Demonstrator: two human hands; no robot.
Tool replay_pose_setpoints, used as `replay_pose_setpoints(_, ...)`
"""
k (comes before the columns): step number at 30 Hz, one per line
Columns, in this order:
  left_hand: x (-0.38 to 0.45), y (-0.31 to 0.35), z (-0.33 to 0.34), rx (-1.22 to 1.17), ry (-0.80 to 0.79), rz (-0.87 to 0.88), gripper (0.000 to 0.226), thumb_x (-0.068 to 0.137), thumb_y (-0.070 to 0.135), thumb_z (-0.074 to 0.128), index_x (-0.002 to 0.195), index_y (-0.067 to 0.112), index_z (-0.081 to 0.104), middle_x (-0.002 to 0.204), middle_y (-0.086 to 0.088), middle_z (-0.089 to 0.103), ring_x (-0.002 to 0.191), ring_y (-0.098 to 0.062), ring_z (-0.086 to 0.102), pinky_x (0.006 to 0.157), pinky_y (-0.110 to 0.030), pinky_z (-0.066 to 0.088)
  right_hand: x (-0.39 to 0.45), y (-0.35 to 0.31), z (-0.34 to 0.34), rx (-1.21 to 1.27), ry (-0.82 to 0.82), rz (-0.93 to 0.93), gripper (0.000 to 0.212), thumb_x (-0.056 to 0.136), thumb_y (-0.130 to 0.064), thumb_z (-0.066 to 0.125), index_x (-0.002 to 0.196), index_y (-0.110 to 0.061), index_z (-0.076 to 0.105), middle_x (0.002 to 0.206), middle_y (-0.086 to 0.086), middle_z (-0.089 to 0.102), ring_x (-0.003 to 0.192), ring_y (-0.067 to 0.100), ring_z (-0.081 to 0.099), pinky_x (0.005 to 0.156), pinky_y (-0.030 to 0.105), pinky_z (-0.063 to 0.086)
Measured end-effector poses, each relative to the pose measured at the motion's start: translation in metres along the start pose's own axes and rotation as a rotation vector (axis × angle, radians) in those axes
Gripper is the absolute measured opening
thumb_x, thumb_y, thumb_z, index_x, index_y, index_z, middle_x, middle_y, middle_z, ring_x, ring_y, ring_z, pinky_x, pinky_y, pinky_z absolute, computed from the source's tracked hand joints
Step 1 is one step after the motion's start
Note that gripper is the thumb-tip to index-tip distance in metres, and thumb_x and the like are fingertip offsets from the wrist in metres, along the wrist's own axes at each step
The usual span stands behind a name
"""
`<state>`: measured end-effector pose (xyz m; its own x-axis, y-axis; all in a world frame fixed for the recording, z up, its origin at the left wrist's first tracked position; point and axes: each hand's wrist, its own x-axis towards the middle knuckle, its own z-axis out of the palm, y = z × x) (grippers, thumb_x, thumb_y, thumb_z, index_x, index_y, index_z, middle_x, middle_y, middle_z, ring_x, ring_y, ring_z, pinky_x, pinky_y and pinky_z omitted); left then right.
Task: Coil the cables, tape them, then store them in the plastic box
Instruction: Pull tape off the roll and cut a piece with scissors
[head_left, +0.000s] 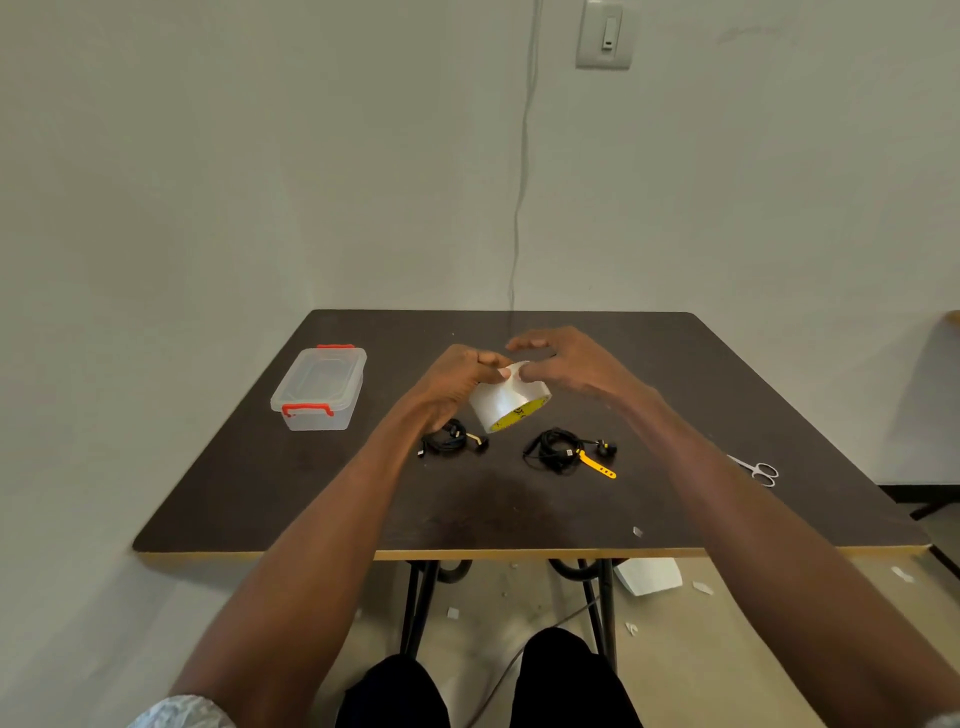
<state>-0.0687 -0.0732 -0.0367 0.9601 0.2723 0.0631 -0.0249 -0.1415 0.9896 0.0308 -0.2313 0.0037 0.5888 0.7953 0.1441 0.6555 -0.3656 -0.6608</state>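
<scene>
A white tape roll (506, 400) with a yellow core is held up above the dark table (322, 499). My left hand (457, 376) grips the roll's left side, thumb and fingers curled at its top edge. My right hand (561, 364) pinches the roll's top, where a loose tape end lifts; its other fingers spread out. Two coiled black cables lie on the table below: one (452, 441) partly under my left wrist, the other (558, 449) to the right with a yellow strap (597, 466). The clear plastic box (318, 387) with red latches stands closed at the left.
Small scissors (759, 470) lie near the table's right edge. A tiny tape scrap (638, 531) sits near the front edge. Paper bits and a white sheet (649, 574) lie on the floor under the table. A thin wire (522, 182) runs down the wall behind.
</scene>
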Motion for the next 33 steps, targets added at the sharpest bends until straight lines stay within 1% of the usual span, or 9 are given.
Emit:
replay_pose_setpoints(3,-0.003,0.005,-0.003,0.117,-0.06,0.021,0.017,0.087,0.008,0.066,0.101,0.006,0.074,0.103,-0.015,0.073,0.093,-0.021,0.065,0.094,-0.038,0.047,-0.001,-0.001,0.002,0.031,-0.047,0.007,0.019,0.08,-0.027,0.071,0.095,-0.016,0.077,0.086,0.007,0.072,0.075,0.01,0.057,0.072,0.03,0.043)
replay_pose_setpoints(5,-0.006,0.007,-0.004,0.175,-0.097,0.022,0.017,0.087,0.011,0.067,0.102,0.006,0.073,0.104,-0.012,0.073,0.095,-0.019,0.065,0.095,-0.035,0.046,-0.002,-0.002,0.004,0.049,-0.065,0.022,0.021,0.076,-0.031,0.074,0.091,-0.016,0.078,0.076,0.003,0.069,0.069,0.007,0.053,0.068,0.027,0.04)
replay_pose_setpoints(10,-0.008,0.008,-0.008,0.217,-0.112,0.026,0.02,0.084,0.013,0.071,0.101,0.006,0.066,0.102,-0.011,0.07,0.092,-0.018,0.063,0.084,-0.032,0.047,-0.004,0.002,0.007,0.155,-0.061,0.063,0.019,0.077,-0.026,0.076,0.091,-0.014,0.079,0.09,0.005,0.075,0.078,0.006,0.058,0.074,0.026,0.045)
replay_pose_setpoints(15,-0.005,0.005,-0.014,0.096,-0.07,0.011,0.055,0.062,0.032,0.08,0.103,0.015,0.048,0.1,-0.019,0.06,0.093,-0.026,0.058,0.073,-0.032,0.046,-0.004,0.01,0.012,0.351,0.002,0.111,0.016,0.081,-0.006,0.063,0.087,-0.008,0.077,0.081,0.003,0.074,0.074,0.01,0.061,0.072,0.027,0.051)
replay_pose_setpoints(21,-0.004,0.004,-0.014,0.125,-0.141,0.022,0.044,0.072,0.028,0.074,0.106,0.016,0.049,0.11,-0.025,0.065,0.093,-0.026,0.062,0.076,-0.032,0.048,-0.005,0.005,0.019,0.389,-0.018,0.153,0.006,0.079,-0.008,0.066,0.08,-0.007,0.072,0.075,0.002,0.066,0.073,0.013,0.055,0.063,0.024,0.044)
replay_pose_setpoints(25,0.002,-0.006,-0.008,0.181,0.072,0.081,0.023,0.088,0.037,0.064,0.084,0.015,0.055,0.087,-0.003,0.062,0.078,-0.016,0.055,0.067,-0.028,0.042,-0.005,0.007,0.02,0.498,0.048,0.179,0.013,0.081,-0.007,0.064,0.07,-0.012,0.07,0.071,0.002,0.064,0.071,0.015,0.054,0.061,0.026,0.043)
replay_pose_setpoints(29,0.001,-0.011,0.006,0.168,0.238,0.119,0.053,0.094,0.049,0.055,0.056,0.014,0.04,0.052,0.004,0.042,0.05,-0.013,0.042,0.052,-0.022,0.033,-0.008,0.002,0.027,0.578,0.025,0.183,0.009,0.084,-0.006,0.063,0.082,-0.005,0.071,0.07,0.003,0.064,0.065,0.014,0.055,0.057,0.026,0.044)
replay_pose_setpoints(31,0.003,-0.013,0.009,0.169,0.287,0.137,0.059,0.093,0.048,0.056,0.049,0.015,0.037,0.047,0.005,0.041,0.046,-0.012,0.041,0.05,-0.022,0.033,-0.011,-0.003,0.027,0.586,0.005,0.184,0.008,0.081,-0.011,0.063,0.078,-0.007,0.07,0.071,0.003,0.061,0.066,0.014,0.052,0.054,0.026,0.042)
replay_pose_setpoints(33,0.004,-0.016,0.009,0.161,0.272,0.142,0.066,0.091,0.053,0.056,0.055,-0.002,0.047,0.053,-0.006,0.047,0.051,-0.016,0.046,0.054,-0.027,0.036,-0.013,-0.008,0.026,0.574,-0.014,0.204,0.011,0.077,-0.016,0.066,0.068,-0.012,0.069,0.068,0.001,0.06,0.067,0.016,0.05,0.051,0.027,0.039)
